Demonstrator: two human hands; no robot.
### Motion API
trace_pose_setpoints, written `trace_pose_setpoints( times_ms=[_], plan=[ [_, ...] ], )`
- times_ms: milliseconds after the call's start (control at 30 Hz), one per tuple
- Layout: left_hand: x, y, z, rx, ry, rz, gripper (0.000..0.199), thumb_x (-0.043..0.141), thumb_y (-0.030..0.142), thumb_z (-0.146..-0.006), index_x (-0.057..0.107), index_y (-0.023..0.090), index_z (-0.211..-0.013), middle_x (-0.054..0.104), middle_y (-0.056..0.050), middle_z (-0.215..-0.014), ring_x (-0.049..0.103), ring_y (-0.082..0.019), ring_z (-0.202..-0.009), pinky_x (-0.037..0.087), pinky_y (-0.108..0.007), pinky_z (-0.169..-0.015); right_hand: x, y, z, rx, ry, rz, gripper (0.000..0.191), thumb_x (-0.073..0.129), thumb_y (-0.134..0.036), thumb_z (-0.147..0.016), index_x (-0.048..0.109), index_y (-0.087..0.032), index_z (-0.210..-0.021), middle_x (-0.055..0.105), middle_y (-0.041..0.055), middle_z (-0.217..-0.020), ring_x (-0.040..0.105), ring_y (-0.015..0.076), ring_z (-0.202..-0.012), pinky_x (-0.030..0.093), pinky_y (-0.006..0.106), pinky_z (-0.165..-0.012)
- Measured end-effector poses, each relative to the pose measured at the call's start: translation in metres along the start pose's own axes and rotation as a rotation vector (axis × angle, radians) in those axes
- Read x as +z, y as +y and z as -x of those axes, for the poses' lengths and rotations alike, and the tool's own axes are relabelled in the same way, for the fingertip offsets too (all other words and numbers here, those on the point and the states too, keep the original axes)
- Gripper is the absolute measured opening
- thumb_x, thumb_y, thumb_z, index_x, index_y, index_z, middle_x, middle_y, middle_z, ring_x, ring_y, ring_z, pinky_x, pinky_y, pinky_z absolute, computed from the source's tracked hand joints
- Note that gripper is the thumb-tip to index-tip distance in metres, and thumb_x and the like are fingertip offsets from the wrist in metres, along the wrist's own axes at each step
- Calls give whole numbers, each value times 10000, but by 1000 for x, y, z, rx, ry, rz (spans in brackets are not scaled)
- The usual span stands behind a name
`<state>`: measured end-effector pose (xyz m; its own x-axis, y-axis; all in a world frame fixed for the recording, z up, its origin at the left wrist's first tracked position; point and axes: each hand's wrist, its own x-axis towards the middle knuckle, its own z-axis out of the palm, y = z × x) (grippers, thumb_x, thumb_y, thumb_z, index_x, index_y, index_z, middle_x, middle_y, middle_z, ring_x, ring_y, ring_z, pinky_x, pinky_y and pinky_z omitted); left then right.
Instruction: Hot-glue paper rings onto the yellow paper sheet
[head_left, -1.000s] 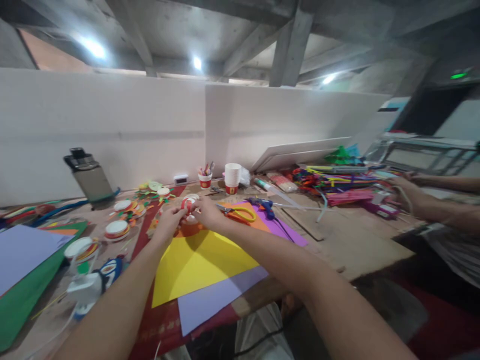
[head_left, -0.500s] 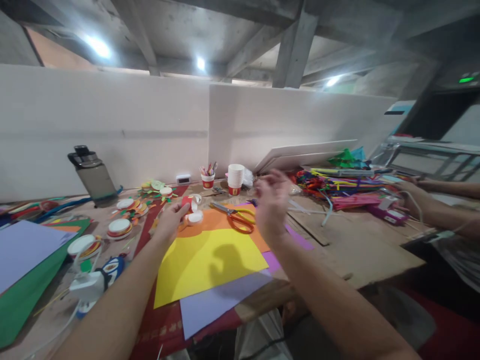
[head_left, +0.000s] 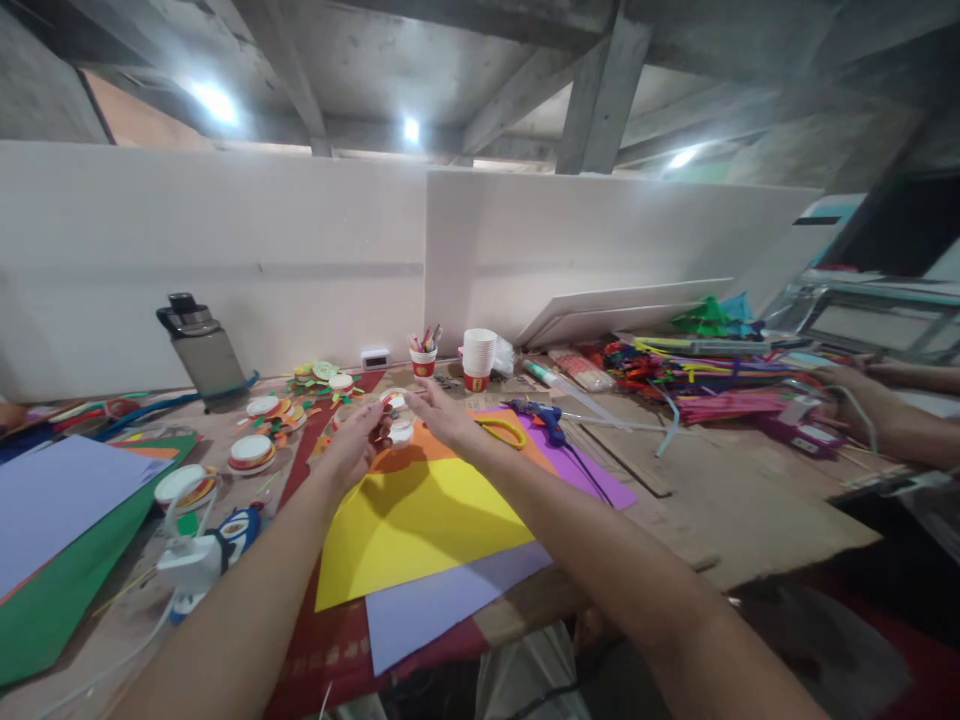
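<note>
- White pieces, partly hidden, at the yellow sheet's twelve o'clock.
- Left hand curled, right hand outstretched beside them; cannot tell either's grip.
- Yellow handle, right hand's three o'clock, partly covered.

A dark-topped bottle stands before a white partition.

- What stands behind our yellow rectangular paper sheet?
- We have white cylindrical stacked paper cups there, well right of our grey cylindrical plastic bottle.
</note>
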<state>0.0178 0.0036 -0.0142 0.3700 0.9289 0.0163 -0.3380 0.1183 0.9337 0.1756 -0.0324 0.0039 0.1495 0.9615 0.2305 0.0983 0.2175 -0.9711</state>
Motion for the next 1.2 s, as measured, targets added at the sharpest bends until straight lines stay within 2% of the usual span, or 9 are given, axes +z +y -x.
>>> trace_pose_setpoints(
  times_ms=[100, 200, 300, 567, 733, 867, 967, 1067, 1200],
  plan=[
    [3, 1, 1, 1, -37, -12, 418, 811, 472, -641, 625, 163, -852, 527, 48, -628, 459, -64, -529, 415, -184, -501, 9, 20, -8, 117, -65, -109, 255, 637, -416, -819, 633, -225, -988, 649, 4, -817, 620, 138, -698, 479, 241, -583],
    [2, -1, 0, 13, -56, -46, 432, 830, 491, -609, 620, 157, -784, 541, 41, -622, 468, -68, -537, 403, -185, -500, 8, 28, -6, 117, -67, -161, 222, 634, -416, -812, 643, -203, -874, 624, -20, -711, 607, 110, -639, 465, 211, -566],
    [-1, -4, -2, 8, -62, -111, 425, 841, 485, -593, 615, 147, -717, 564, 26, -610, 470, -67, -532, 380, -181, -490, 5, 31, -1, 130, -75, -220, 263, 663, -442, -777, 634, -197, -866, 604, -33, -664, 596, 104, -616, 456, 209, -559],
    [0, 0, 0, -41, 63, -115, 383, 826, 432, -603, 643, 131, -752, 589, 21, -606, 475, -56, -487, 343, -176, -454, 3, 29, 10, 156, -146, -365, 351, 716, -486, -727, 636, -197, -910, 639, -11, -736, 616, 123, -688, 507, 245, -621],
    [1, -1, 1, -24, 66, -122, 338, 803, 406, -627, 626, 128, -702, 598, 12, -590, 475, -53, -466, 339, -179, -449, 3, 33, 11, 203, -97, -363, 294, 714, -428, -743, 614, -194, -890, 612, -19, -712, 582, 110, -621, 492, 241, -579],
    [0, -1, 1, -26, 81, -126, 344, 800, 407, -626, 622, 122, -698, 602, 7, -573, 480, -57, -454, 335, -177, -441, 2, 37, 9, 190, -80, -365, 365, 711, -409, -730, 577, -206, -1002, 601, -24, -761, 589, 116, -638, 501, 260, -603],
    [-1, 1, 1, -8, 116, -101, 342, 802, 402, -614, 614, 126, -690, 600, 8, -560, 482, -64, -449, 346, -183, -439, -1, 38, 8, 105, -90, -242, 593, 769, -379, -655, 525, -236, -1177, 624, 14, -974, 614, 143, -765, 530, 311, -700],
    [-1, 1, 1, 4, 151, -102, 319, 786, 393, -632, 612, 129, -669, 583, 14, -538, 476, -67, -439, 345, -185, -431, -4, 41, 9, -126, -65, 118, 835, 830, -387, -592, 469, -247, -1332, 544, 98, -1282, 590, 219, -1008, 508, 418, -892],
    [-2, -4, 1, -47, 115, -143, 282, 768, 369, -664, 619, 129, -665, 595, 4, -550, 494, -69, -440, 352, -186, -433, -2, 46, 12, -361, -45, 405, 805, 808, -371, -660, 473, -247, -1382, 482, 128, -1401, 491, 307, -1245, 411, 508, -1039]
  ],
)
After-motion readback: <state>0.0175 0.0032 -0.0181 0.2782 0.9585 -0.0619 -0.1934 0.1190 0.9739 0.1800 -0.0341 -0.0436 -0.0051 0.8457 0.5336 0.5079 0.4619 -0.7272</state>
